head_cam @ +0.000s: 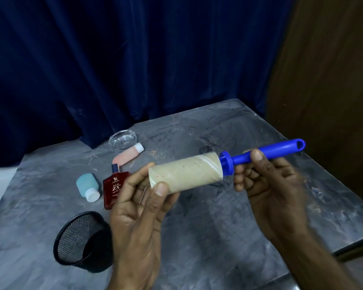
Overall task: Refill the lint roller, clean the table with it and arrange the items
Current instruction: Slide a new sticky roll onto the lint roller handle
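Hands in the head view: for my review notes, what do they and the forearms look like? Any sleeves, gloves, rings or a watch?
Both are bare: the left hand and the right hand wear no gloves, and no rings show on the visible fingers. The forearms run uncovered to the bottom edge, with no sleeve, watch or wristband in view. Fingernails are short and unpainted.

The scene is dim, with soft, cool light that seems to fall from above and in front of the grey table (228, 130), whose top shows pale sheen toward its far edge. Behind the table, the blue curtain (134, 49) sinks into near-black folds. Left of the table's middle, the glass ashtray (123, 140) catches small glints. The right hand (266, 181) above the table is smeared by motion blur. Wide-angle distortion bends the table's edges.
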Motion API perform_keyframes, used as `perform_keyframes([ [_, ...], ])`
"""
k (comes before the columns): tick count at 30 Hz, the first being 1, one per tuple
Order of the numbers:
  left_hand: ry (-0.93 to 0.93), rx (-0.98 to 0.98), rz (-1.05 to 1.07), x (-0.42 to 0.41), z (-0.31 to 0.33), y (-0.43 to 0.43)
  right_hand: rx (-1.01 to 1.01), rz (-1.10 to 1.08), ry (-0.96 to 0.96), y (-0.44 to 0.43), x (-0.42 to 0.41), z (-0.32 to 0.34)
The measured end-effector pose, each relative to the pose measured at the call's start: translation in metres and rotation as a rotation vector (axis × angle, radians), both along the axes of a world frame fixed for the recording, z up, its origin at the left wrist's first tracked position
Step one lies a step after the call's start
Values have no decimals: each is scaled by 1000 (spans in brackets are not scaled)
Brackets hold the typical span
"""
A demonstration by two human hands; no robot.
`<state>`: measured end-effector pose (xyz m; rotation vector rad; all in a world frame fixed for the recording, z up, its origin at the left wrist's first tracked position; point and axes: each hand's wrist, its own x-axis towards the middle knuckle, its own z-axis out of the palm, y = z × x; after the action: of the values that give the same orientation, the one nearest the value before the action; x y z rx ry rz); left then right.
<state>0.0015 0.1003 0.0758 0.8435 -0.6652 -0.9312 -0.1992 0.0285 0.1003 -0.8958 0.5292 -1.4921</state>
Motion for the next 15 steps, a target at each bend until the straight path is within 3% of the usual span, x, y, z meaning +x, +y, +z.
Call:
perform_keyframes([
  [7, 20, 87, 64, 3, 11, 4, 60, 40, 26, 0, 10, 1],
  [15, 39, 42, 139, -1, 4, 0, 75, 50, 11, 4, 32, 0],
])
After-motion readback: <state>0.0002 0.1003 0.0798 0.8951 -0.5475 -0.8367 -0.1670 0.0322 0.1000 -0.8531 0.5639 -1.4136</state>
